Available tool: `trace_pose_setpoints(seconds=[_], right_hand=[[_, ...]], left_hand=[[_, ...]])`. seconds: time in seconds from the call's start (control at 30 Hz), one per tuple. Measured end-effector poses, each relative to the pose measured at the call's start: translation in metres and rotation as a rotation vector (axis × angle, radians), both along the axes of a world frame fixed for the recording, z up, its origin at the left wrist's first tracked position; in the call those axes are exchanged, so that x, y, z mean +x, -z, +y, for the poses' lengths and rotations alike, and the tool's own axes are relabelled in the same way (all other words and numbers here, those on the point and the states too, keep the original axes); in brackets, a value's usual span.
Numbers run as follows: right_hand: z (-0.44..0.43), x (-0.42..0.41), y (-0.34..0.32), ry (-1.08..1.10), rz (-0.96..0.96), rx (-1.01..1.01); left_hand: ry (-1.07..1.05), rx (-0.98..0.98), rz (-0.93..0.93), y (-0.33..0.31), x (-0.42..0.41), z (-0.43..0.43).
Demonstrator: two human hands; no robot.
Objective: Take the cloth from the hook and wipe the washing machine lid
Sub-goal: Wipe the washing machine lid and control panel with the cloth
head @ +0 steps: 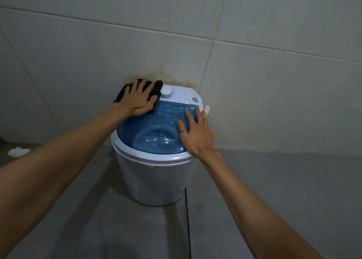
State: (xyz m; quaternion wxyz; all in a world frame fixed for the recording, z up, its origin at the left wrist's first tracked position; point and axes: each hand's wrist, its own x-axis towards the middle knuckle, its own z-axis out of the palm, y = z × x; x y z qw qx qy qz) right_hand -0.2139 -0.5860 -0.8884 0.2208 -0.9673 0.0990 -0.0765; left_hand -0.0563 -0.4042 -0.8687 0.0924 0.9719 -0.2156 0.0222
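A small white washing machine [156,180] stands on the grey floor against the tiled wall. Its see-through blue lid [154,127] is closed. A black cloth [157,87] lies over the lid's far left corner, beside the white dial [166,92]. My left hand [138,98] presses flat on the cloth with fingers spread. My right hand [195,131] rests flat on the right side of the lid, fingers apart, holding nothing.
The tiled wall [254,72] is right behind the machine, with brown stains above it. A small white cap [207,109] sticks out at the machine's right. A white crumpled thing [18,151] lies on the floor at the left.
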Motion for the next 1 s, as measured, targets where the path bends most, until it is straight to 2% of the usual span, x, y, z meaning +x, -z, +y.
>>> trace_pose_setpoints(seconds=[0.23, 0.43, 0.77, 1.0], right_hand=[[0.001, 0.002, 0.000, -0.005, 0.016, -0.036], [-0.002, 0.001, -0.001, 0.000, 0.021, -0.027], [-0.001, 0.000, -0.003, 0.014, 0.046, -0.007], [-0.001, 0.000, -0.011, -0.035, 0.134, 0.007]], left_hand=[[0.096, 0.030, -0.032, 0.004, 0.016, 0.014], [-0.043, 0.001, 0.015, -0.003, 0.014, -0.008], [-0.403, -0.282, 0.207, 0.005, -0.040, 0.025], [-0.465, -0.279, 0.170, 0.009, -0.114, 0.034]])
